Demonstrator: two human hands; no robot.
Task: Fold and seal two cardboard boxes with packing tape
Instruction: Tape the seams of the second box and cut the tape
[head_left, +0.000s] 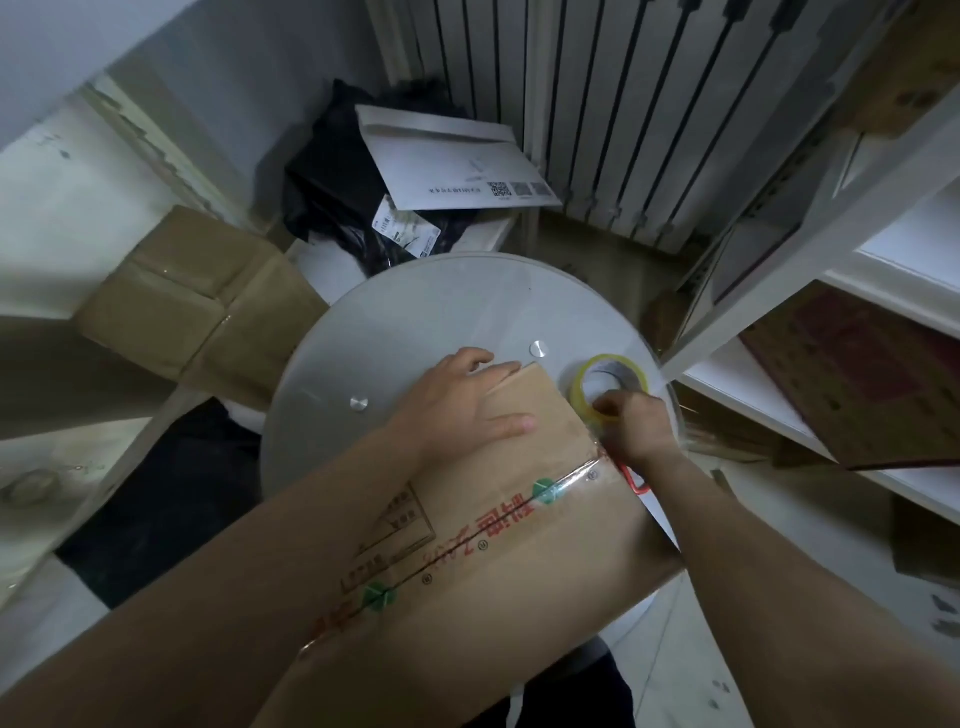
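A brown cardboard box (498, 540) with red print lies on the round glass table (441, 312), a strip of clear tape running along its top seam. My left hand (457, 402) presses flat on the box's far end, fingers straight. My right hand (631, 423) pinches the roll of clear packing tape (610, 382) at the box's far right corner, where the tape strip ends. Something red (636, 480), partly hidden under my right wrist, lies at the box's right edge.
A second taped cardboard box (197, 296) sits on the floor to the left. Black bags and a white envelope (447, 161) lie beyond the table. White shelving (831, 249) with a dark red box (857, 374) stands close on the right. A radiator is behind.
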